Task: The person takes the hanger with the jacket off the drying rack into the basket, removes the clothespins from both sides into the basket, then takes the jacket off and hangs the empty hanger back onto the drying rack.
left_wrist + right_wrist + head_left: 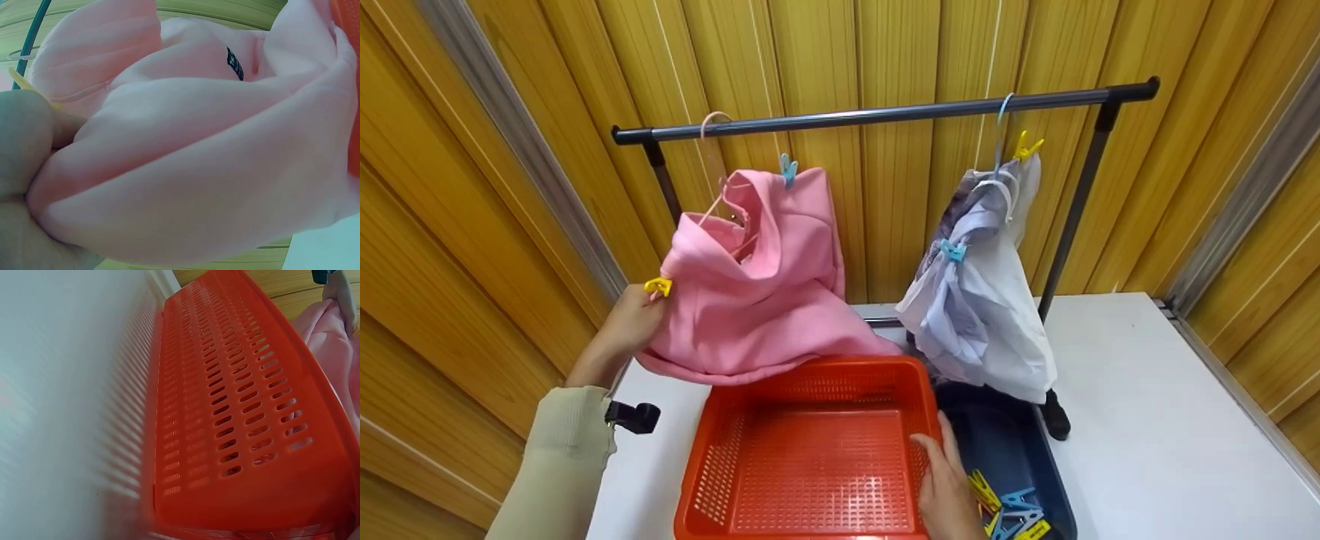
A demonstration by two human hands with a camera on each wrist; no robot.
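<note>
A thick pink sweatshirt (pixel 780 300) hangs from a pink hanger (pixel 711 127) on the rack's left side. My left hand (pixel 636 321) grips its left edge, right beside a yellow clothespin (pixel 658 286). In the left wrist view, the cloth bunches between thumb and fingers, and a dark label (pixel 234 64) shows inside the garment. A blue clothespin (pixel 788 171) sits on the sweatshirt's other upper corner. My right hand (pixel 946 487) holds the right rim of a bare red plastic basket (pixel 817 472). The sweatshirt's lower hem overlaps the basket's far rim.
A dark metal rack (pixel 870 115) stands on the white table (pixel 1132 390). White and pale lilac clothes (pixel 997 285) with clothespins hang at its right. Beneath them, a dark blue tray (pixel 997 435) holds several yellow and blue clothespins (pixel 1016 514). Wood-patterned walls (pixel 900 45) enclose the table.
</note>
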